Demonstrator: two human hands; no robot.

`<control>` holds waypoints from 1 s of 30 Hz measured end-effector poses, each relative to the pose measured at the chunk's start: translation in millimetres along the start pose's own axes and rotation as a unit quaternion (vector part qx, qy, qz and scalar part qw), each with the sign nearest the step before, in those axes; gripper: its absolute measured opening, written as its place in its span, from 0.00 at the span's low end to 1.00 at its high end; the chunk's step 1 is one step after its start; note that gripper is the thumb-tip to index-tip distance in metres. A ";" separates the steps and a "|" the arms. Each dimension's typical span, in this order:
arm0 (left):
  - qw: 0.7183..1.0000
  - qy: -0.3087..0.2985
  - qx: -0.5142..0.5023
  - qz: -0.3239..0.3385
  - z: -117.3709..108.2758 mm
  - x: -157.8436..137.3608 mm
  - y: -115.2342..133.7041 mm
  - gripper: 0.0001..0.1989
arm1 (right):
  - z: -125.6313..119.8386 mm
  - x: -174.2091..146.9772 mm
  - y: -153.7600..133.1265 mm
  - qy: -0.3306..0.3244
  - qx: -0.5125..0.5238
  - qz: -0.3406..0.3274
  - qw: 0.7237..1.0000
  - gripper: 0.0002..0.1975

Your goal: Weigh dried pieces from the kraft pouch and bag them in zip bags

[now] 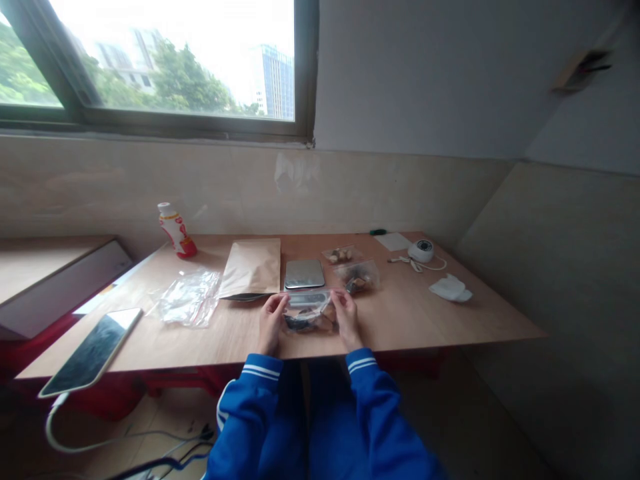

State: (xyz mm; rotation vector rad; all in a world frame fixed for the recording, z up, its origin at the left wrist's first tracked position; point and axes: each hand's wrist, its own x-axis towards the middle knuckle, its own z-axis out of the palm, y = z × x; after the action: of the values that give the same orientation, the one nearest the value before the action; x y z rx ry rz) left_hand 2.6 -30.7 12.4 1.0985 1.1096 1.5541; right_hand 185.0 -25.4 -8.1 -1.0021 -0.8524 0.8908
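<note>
Between my hands is a clear zip bag (310,316) with dark and brownish pieces inside; their kind is too blurred to make out. My left hand (273,319) pinches its upper left corner, and my right hand (346,317) pinches the upper right corner. Both hands are closed, close to the table's front edge. Just beyond the bag sits a small silver scale (304,274). Two more filled zip bags lie to its right: one with dark pieces (358,277) and, behind it, one with light brown pieces (342,255).
A brown paper pouch (254,267) and flat clear bags (190,298) lie left of the scale. A cabled phone (94,350) overhangs the left edge. A bottle (177,231) stands behind. At right are a white camera (421,251) and crumpled tissue (451,289).
</note>
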 end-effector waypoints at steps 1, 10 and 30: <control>1.000 -0.001 0.001 0.001 -0.2 0.1 0.1 0.16 | -0.1 -0.1 -0.1 0.001 0.003 0.001 1.000 0.14; 0.999 0.013 0.026 0.016 2.2 -2.2 1.4 0.17 | 2.1 -1.5 -2.1 0.027 0.010 0.013 0.999 0.14; 0.999 -0.035 0.001 -0.008 5.2 -2.8 6.9 0.16 | 7.0 -7.3 -15.8 -0.061 -0.036 0.001 0.997 0.12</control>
State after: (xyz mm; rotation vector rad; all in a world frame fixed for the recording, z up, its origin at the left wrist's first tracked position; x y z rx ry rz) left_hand 7.0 -33.9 19.7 1.1349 1.0693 1.4915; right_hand 179.3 -34.1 7.5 -1.0178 -0.9935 0.9355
